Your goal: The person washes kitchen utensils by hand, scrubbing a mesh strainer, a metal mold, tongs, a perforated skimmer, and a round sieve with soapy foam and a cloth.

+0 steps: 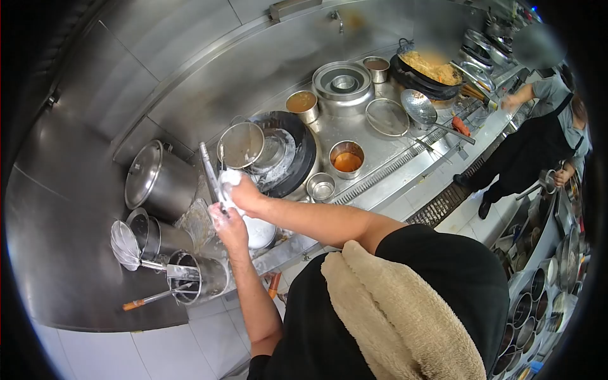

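My left hand (229,227) is closed around the lower end of a long metal object (210,170), seen nearly edge-on. My right hand (246,195), its fingers curled, presses something white and foamy (230,178) against that object; whether this is a sponge or a cloth is unclear. White suds cover parts of both hands. Partly hidden beneath them is a round container with white contents (259,233). A black-rimmed wok station (304,155) lies just beyond, with a round strainer (242,145) and a metal bowl over it.
Lidded pot (152,174) and utensil container (218,275) stand left. Sauce pots (346,159), a sieve (387,117) and a perforated ladle (419,106) occupy the steel counter (373,183). A wok of food (430,67) is farther right, near another person (544,133).
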The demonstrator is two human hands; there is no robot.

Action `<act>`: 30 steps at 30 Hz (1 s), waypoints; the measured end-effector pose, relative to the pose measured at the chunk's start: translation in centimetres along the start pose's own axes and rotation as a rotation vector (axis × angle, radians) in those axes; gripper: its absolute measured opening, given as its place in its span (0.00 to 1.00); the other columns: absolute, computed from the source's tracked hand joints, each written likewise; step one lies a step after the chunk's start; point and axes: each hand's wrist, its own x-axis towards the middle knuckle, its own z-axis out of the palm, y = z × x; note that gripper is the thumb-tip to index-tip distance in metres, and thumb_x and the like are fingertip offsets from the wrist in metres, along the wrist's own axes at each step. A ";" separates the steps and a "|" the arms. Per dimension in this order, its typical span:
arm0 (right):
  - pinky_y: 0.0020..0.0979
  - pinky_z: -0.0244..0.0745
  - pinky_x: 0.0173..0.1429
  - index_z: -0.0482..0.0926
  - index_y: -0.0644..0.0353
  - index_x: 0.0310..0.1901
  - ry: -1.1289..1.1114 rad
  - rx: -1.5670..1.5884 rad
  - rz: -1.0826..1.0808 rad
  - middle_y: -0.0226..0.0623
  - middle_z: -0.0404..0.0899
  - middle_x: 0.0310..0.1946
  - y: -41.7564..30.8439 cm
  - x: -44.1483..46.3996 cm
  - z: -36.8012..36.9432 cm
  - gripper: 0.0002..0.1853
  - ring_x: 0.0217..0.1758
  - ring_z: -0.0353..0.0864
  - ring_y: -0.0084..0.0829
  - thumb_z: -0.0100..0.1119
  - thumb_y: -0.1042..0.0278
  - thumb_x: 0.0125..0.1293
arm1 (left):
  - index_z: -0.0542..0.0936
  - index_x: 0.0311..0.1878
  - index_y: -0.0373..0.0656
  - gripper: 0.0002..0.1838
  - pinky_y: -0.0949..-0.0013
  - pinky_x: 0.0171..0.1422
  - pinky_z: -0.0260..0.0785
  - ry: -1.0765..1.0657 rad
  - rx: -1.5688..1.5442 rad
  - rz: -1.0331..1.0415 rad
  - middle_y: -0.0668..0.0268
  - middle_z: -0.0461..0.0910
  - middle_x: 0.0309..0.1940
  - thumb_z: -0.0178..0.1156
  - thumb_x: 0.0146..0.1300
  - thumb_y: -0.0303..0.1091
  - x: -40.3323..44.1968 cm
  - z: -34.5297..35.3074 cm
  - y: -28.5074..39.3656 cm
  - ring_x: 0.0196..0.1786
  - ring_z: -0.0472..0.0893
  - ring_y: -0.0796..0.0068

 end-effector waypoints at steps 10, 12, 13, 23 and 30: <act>0.33 0.77 0.50 0.81 0.62 0.50 -0.465 -0.018 0.211 0.32 0.81 0.39 1.6 -0.2 -2.8 0.16 0.44 0.80 0.28 0.57 0.80 0.60 | 0.70 0.58 0.35 0.18 0.50 0.55 0.69 -0.291 -0.282 -0.369 0.42 0.77 0.46 0.52 0.65 0.25 -1.2 0.3 -4.6 0.46 0.78 0.40; 0.33 0.77 0.51 0.81 0.62 0.52 -0.503 -0.022 0.228 0.33 0.82 0.41 2.1 0.0 -3.3 0.16 0.45 0.80 0.29 0.57 0.80 0.61 | 0.69 0.58 0.36 0.18 0.50 0.56 0.69 -0.277 -0.510 -0.535 0.44 0.76 0.45 0.52 0.66 0.27 -1.5 -0.2 -3.6 0.46 0.78 0.42; 0.33 0.77 0.52 0.81 0.62 0.52 -0.521 -0.023 0.234 0.33 0.82 0.42 2.3 0.1 -3.4 0.17 0.46 0.80 0.29 0.57 0.80 0.61 | 0.69 0.58 0.36 0.17 0.50 0.57 0.69 -0.270 -0.622 -0.616 0.44 0.76 0.45 0.53 0.66 0.28 -1.4 -0.6 -2.8 0.46 0.78 0.42; 0.34 0.76 0.46 0.85 0.61 0.46 -0.212 -0.321 0.074 0.34 0.86 0.38 0.5 5.1 -4.0 0.10 0.40 0.81 0.27 0.64 0.69 0.66 | 0.71 0.61 0.25 0.22 0.48 0.59 0.69 -0.412 -0.028 -0.282 0.33 0.77 0.51 0.53 0.69 0.32 -4.0 -0.5 -2.9 0.51 0.77 0.34; 0.32 0.75 0.49 0.86 0.59 0.47 -0.381 -0.187 0.181 0.32 0.86 0.40 2.8 1.1 -3.0 0.12 0.44 0.81 0.26 0.62 0.73 0.63 | 0.72 0.54 0.32 0.15 0.46 0.56 0.66 -0.246 -0.134 -0.214 0.40 0.77 0.43 0.52 0.68 0.29 -3.0 -0.9 -3.4 0.47 0.75 0.36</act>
